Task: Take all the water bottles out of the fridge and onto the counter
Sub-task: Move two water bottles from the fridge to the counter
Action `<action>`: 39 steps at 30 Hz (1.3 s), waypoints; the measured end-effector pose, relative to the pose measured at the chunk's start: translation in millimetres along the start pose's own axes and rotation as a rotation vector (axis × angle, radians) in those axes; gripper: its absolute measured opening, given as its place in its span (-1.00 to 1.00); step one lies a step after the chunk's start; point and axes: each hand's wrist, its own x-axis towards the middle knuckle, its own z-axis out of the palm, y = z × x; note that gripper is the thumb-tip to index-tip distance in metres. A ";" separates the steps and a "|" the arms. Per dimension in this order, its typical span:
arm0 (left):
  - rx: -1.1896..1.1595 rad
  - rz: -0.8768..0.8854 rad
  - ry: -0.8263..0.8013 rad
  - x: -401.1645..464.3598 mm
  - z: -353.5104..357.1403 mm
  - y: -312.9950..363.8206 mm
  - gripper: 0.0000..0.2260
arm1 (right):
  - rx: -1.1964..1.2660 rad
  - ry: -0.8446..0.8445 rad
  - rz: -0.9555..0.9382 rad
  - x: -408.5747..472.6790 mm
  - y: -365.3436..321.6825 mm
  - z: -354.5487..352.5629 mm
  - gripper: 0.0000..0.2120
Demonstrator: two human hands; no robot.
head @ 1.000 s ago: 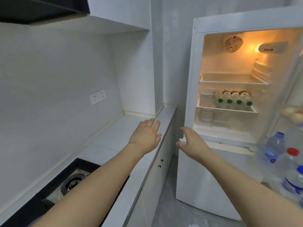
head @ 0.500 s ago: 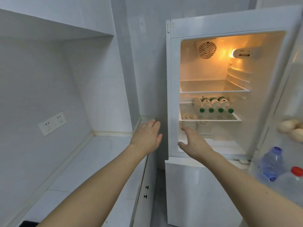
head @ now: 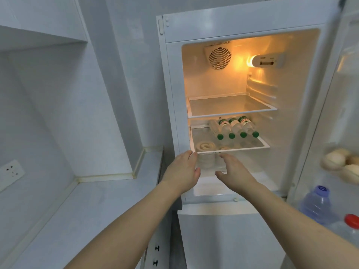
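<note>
Nothing is on the pale grey counter (head: 108,200) yet: the four clear green-capped water bottles (head: 235,128) lie on the middle glass shelf (head: 258,146) of the white fridge (head: 233,24), and both the left hand (head: 181,171) and right hand (head: 236,171) reach toward it with straight fingers, holding nothing

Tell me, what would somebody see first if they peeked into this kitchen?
Probably the open fridge glowing orange from its lamp. Next, four green-capped bottles lying side by side on its lower shelf, with the left hand and right hand reaching in open just below them.
</note>
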 end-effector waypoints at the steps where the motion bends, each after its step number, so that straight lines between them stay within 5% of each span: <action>1: -0.011 0.013 0.003 12.3 5.3 2.3 -0.59 | -0.003 0.006 0.003 11.2 8.3 -0.8 -0.41; 14: -0.212 -0.094 -0.037 178.8 70.5 17.9 -0.66 | -0.015 0.014 0.186 147.7 108.4 -10.2 -0.48; 30: -0.591 -0.590 -0.215 305.1 189.9 -9.7 -0.66 | -0.012 0.065 0.342 290.8 179.2 45.1 -0.70; 39: -0.356 -0.615 -0.157 355.3 234.4 -22.6 -0.39 | -0.312 0.144 0.339 336.3 192.5 73.9 -0.54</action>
